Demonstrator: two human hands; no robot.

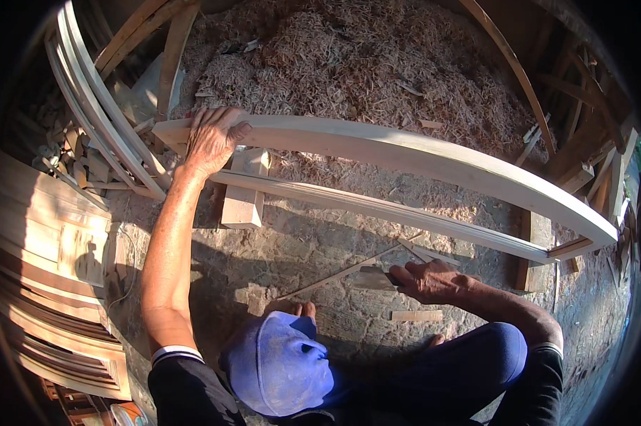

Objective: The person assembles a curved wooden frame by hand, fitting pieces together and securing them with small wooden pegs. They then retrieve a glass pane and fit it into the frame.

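Observation:
A long pale wooden frame [420,151] lies across in front of me, with one long rail above and a grooved lower rail [377,204]. My left hand [214,138] is closed over its left end, fingers wrapped over the top edge. Below the frame's right half, my right hand [432,282] grips a tool with a broad, flat, greyish blade [373,279] pointing left; its handle is hidden in the fist. The blade is apart from the frame, close to thin wood strips [341,273] on the ground.
Wooden blocks [242,206] [537,238] sit under both ends of the frame. Shavings [349,60] are heaped behind it. Curved wood pieces [97,106] lean at left, above stacked panels [33,234]. Offcuts [611,170] crowd the right. A short strip [416,315] lies near my foot.

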